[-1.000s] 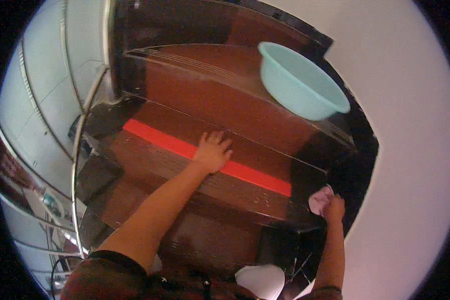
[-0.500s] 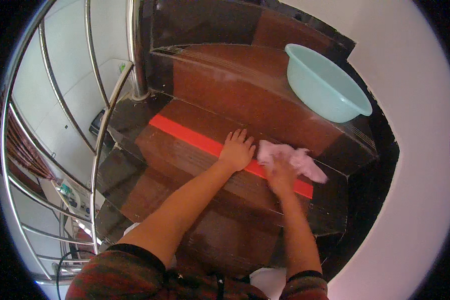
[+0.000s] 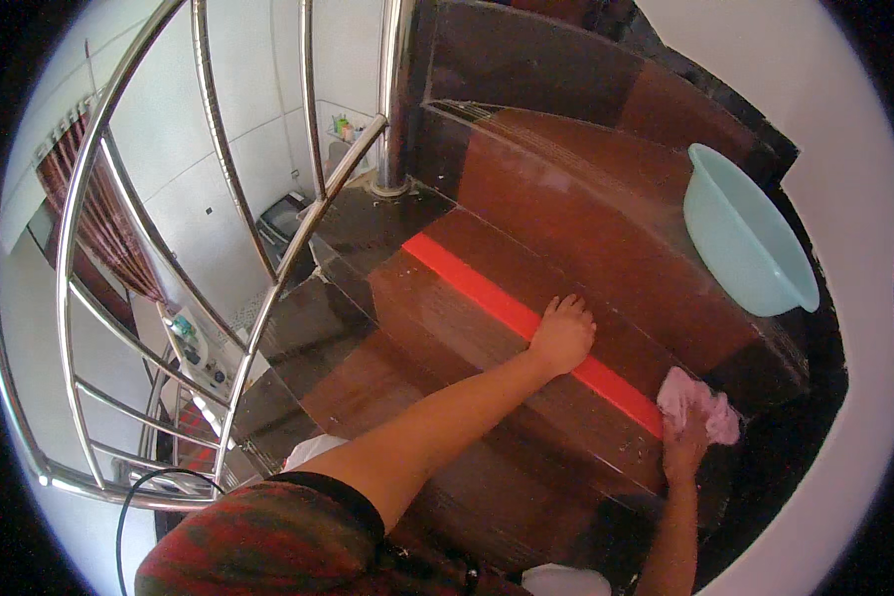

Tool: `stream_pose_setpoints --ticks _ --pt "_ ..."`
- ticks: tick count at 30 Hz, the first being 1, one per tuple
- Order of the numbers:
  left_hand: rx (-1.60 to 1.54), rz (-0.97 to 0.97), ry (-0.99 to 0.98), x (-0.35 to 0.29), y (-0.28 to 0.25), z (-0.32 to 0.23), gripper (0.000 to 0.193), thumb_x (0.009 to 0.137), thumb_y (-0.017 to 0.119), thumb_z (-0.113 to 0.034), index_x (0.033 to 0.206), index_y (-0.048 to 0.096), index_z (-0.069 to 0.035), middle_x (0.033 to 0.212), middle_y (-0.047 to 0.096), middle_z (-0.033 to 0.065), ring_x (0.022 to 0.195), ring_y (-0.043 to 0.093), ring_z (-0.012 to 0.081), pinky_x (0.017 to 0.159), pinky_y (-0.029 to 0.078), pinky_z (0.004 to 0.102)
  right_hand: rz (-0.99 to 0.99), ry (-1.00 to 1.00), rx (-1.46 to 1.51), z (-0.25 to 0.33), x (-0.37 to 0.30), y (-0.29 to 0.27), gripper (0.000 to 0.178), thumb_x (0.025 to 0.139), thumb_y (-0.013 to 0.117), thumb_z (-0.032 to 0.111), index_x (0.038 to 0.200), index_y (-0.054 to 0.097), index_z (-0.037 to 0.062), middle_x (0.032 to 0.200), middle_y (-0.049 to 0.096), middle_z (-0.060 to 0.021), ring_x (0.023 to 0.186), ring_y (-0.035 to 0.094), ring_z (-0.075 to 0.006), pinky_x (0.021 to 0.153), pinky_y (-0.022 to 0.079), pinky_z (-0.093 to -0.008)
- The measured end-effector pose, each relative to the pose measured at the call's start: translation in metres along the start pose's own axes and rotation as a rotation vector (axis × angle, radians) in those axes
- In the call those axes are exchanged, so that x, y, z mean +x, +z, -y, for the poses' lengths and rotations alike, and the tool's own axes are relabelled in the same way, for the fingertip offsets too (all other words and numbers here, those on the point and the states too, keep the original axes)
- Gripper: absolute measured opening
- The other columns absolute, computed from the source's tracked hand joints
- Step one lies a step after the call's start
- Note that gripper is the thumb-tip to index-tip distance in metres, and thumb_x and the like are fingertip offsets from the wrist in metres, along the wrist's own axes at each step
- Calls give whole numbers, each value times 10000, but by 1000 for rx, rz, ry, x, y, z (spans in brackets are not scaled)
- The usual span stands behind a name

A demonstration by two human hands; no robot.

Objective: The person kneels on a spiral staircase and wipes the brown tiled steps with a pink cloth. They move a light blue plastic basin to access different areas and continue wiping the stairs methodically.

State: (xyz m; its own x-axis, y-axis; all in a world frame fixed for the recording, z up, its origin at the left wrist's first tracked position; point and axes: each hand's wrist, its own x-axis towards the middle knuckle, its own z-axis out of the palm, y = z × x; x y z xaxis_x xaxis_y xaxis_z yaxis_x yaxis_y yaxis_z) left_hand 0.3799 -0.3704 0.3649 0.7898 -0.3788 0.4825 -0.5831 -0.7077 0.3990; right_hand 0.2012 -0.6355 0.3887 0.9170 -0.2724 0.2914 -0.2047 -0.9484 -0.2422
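Note:
My left hand (image 3: 563, 336) leans on the stair step, its fingers stretched over the tread and its palm on a red strip (image 3: 477, 288) that runs along the step's front edge. Nothing is held in it. At the strip's right end, my right hand (image 3: 684, 449) grips a crumpled pink cloth (image 3: 698, 402) and presses it on the tread. The cloth hides most of those fingers.
A pale blue basin (image 3: 750, 238) stands tilted on the step above, close to the white wall (image 3: 854, 437). A curved metal railing (image 3: 303, 243) borders the stairs on the left. Dark and reddish-brown steps (image 3: 556, 169) rise ahead.
My right hand has slid rightward with the pink cloth, to the strip's end. The left hand keeps about the same place on the strip. The whole view has turned left.

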Motion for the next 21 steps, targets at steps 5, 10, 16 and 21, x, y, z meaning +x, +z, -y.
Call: stream_pose_setpoints --ticks 5,10,16,21 --pt "-90 -75 63 -2 -1 -2 289 914 506 -198 1124 608 -27 1281 556 177 1257 459 363 1083 321 525 2 96 -89 -12 -11 4 562 947 531 357 1442 397 127 1530 318 -116 1409 260 -378 1127 155 -559" --pt "-152 -316 362 34 -48 22 266 871 540 -93 1125 603 -44 1240 577 178 1196 507 365 1060 358 501 -35 40 -97 -15 -9 7 577 945 539 321 1456 368 114 1541 299 -108 1423 232 -374 1126 150 -569" --pt "11 -682 520 160 -135 98 201 763 565 -26 954 627 -28 996 635 182 984 576 377 884 466 464 -15 91 -121 -11 -12 6 565 944 536 295 1447 377 92 1535 299 -141 1412 255 -378 1131 152 -556" --pt "157 249 -62 263 -208 121 516 894 581 -309 1337 459 -74 1384 418 177 1297 376 339 1102 285 423 9 124 -142 -8 -12 5 584 934 535 264 1457 353 77 1534 297 -147 1418 239 -377 1136 148 -553"
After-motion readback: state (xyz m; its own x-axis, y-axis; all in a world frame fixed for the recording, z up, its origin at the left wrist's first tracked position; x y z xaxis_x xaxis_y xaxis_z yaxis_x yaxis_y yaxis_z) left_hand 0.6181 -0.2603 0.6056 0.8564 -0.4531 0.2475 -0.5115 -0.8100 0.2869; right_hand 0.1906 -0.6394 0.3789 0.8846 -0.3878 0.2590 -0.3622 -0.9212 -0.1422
